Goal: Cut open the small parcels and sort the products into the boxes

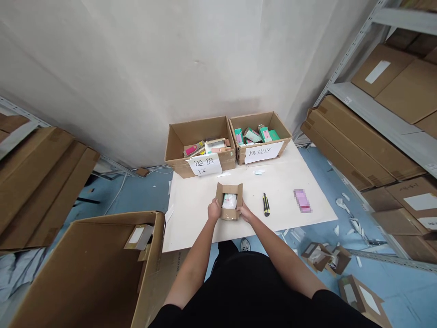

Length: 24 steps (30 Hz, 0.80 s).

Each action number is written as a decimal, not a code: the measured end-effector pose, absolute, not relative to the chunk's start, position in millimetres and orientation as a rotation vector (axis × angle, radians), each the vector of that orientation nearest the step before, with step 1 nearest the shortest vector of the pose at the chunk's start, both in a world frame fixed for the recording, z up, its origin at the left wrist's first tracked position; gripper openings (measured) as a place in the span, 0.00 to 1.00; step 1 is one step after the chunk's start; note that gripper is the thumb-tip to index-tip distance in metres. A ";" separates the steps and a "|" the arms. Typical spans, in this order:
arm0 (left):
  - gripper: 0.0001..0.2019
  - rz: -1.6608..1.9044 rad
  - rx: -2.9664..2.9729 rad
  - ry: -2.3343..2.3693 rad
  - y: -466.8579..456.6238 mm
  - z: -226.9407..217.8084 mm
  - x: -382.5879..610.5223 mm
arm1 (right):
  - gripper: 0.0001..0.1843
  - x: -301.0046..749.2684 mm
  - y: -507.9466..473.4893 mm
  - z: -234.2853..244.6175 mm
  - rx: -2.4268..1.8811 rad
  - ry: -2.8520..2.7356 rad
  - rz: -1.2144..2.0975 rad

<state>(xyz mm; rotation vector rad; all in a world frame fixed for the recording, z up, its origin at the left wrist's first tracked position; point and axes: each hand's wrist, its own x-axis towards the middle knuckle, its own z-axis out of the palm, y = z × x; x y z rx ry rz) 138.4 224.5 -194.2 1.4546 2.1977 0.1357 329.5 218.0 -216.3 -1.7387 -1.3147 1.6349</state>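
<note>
A small open cardboard box [229, 191] rests on the white table [191, 205], its flaps spread, with white padding and something green-edged inside. My left hand [214, 211] grips its left side and my right hand [244, 211] grips its right side, fingers curled around the walls. Just right of the box lies a black and yellow utility knife [266, 204]. Farther right lies a pink flat pack [302, 201].
Two labelled cardboard boxes stand at the table's back edge: the left box [200, 146] and the right box [260, 136], both holding several colourful packs. A large open carton [95, 269] stands at lower left. Shelves with cartons flank both sides; torn small boxes [326, 258] litter the floor.
</note>
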 end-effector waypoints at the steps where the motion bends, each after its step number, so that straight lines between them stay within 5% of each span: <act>1: 0.20 0.149 1.446 2.199 224.8 -193.4 134.0 | 0.52 334.8 214.9 -218.4 -1.711 -1.306 1.625; 7: 0.26 0.172 1.864 2.148 223.8 -192.0 135.3 | 0.53 358.1 199.3 -229.3 -2.040 -1.529 1.053; 11: 0.14 0.074 2.145 1.717 212.3 -197.7 151.7 | 0.25 350.2 214.1 -217.0 -1.844 -2.050 0.797; 13: 0.12 0.145 2.114 1.735 204.5 -200.3 154.6 | 0.21 340.1 229.4 -208.4 -1.766 -2.212 0.791; 18: 0.22 0.258 1.905 1.651 192.4 -198.2 135.3 | 0.32 319.8 265.9 -199.3 -1.899 -2.332 0.811; 22: 0.12 0.225 1.846 1.564 182.8 -199.4 111.6 | 0.46 316.5 286.5 -203.6 -2.012 -2.330 0.736; 24: 0.22 0.211 1.902 1.516 176.8 -203.8 106.6 | 0.49 315.9 297.6 -207.0 -2.042 -2.326 0.766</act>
